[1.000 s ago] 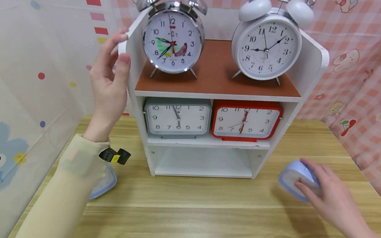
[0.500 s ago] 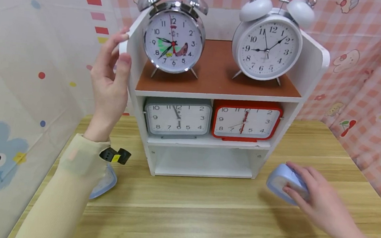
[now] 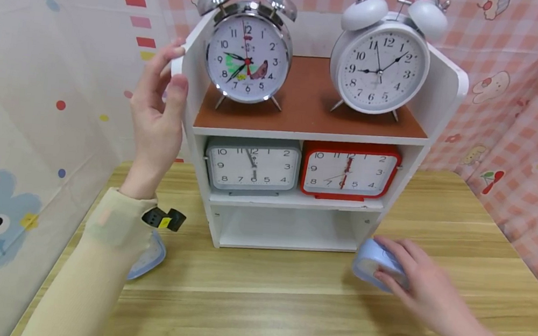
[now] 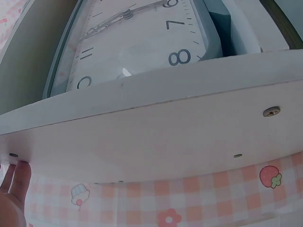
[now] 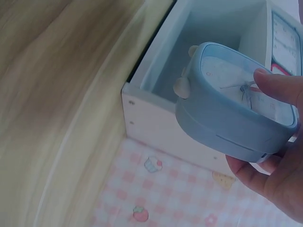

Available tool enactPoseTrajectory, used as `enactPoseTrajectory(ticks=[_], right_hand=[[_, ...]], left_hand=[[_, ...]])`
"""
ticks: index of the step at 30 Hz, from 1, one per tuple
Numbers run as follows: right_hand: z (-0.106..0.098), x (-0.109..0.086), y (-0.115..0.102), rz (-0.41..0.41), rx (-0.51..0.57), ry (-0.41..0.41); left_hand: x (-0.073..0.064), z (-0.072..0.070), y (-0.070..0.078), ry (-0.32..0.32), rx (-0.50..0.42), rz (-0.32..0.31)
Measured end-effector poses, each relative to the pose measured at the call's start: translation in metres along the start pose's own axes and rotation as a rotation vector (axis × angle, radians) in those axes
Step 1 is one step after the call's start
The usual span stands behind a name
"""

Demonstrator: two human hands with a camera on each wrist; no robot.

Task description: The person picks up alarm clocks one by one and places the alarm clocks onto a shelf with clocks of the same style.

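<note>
My right hand grips a small light-blue alarm clock above the table, just off the shelf's lower right corner. In the right wrist view, the thumb lies over the face of the clock and fingers reach beneath its body. Its two pale knobs point toward the bottom compartment. My left hand rests its thumb and fingertips against the left side panel of the white shelf. Fingers touch the panel's outer face in the left wrist view. Another light-blue clock lies partly hidden behind my left forearm.
On the brown top stand a silver twin-bell clock and a white twin-bell clock. Below them, a grey clock and a red-framed clock sit side by side. Patterned cloth surrounds the wooden table.
My right hand has carried the light-blue clock leftward, closer to the shelf's lower right corner. The left hand stays at the side panel.
</note>
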State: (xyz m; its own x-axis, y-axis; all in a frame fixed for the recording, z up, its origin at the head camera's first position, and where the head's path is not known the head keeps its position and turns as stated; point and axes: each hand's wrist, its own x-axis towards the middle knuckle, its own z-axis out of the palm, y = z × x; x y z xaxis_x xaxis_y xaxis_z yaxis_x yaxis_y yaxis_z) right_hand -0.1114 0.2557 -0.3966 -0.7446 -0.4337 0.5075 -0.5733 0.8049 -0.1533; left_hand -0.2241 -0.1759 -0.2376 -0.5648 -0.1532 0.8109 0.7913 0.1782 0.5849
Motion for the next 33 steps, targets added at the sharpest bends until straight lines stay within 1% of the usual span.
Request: enactPoseTrajectory(ticks=[5,14,20,28,33], right_hand=[[0.005,0.007,-0.01,-0.03,-0.007,-0.018],[0.017,0.024,-0.033,-0.07,0.026,-0.058],[0.024,0.035,-0.045,-0.111,0.041,-0.076],[0.034,0.047,-0.058,-0.103,0.074,-0.129],[0.038,0.052,-0.063,-0.113,0.09,-0.131]], left_hand=[[0.0,0.0,0.0,0.001,0.001,0.004],[0.0,-0.001,0.0,-0.003,0.01,0.003],[0.0,-0.001,-0.001,0.002,0.008,0.007],[-0.001,-0.001,0.0,-0.001,0.005,0.007],[0.0,0.0,0.0,-0.001,-0.01,0.004]])
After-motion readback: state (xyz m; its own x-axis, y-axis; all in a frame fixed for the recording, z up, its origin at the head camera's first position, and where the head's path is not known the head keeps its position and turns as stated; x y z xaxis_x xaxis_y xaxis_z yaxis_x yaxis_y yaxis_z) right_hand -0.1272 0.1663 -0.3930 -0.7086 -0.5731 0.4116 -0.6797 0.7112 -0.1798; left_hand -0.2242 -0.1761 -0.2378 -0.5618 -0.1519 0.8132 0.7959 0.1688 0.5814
